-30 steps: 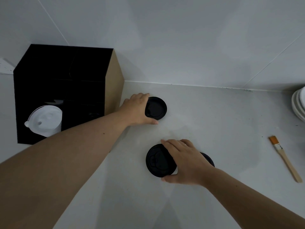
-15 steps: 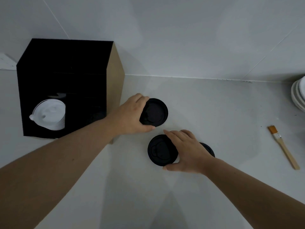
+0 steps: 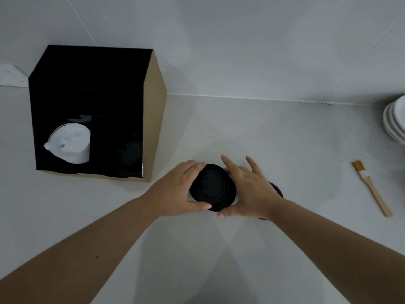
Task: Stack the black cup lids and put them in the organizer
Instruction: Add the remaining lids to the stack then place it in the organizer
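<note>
A pale grey counter (image 3: 274, 137) runs back to a white tiled wall (image 3: 241, 44); the seam between them crosses the upper half of the view.

My left hand (image 3: 175, 191) grips the left rim of the top black lid (image 3: 212, 187), thumb at its near edge, fingers curled over the far-left edge. My right hand (image 3: 252, 191) cups the right side, thumb at the near rim, fingers spread and lifted past the far edge. The lid sits between both palms near the middle of the counter. A second rim shows just under its near edge, so it rests on at least one more lid; I cannot tell how many. Another black lid (image 3: 276, 189) lies flat behind my right wrist, mostly hidden, touching or just beside the hand.

Toward the counter's left back stands the organizer (image 3: 153, 119), a cardboard box with black front openings. Its lower left compartment holds a stack of white lids (image 3: 72, 143) on edge. Dark lids (image 3: 129, 150) appear faintly in the lower right compartment; detail is too dim to confirm. Open counter lies between my left hand and the organizer's near right corner.

To the right, well apart, a wooden-handled brush (image 3: 370, 187) lies angled. White plates (image 3: 394, 121) are stacked at the right edge. The near counter is bare except for my forearms.
</note>
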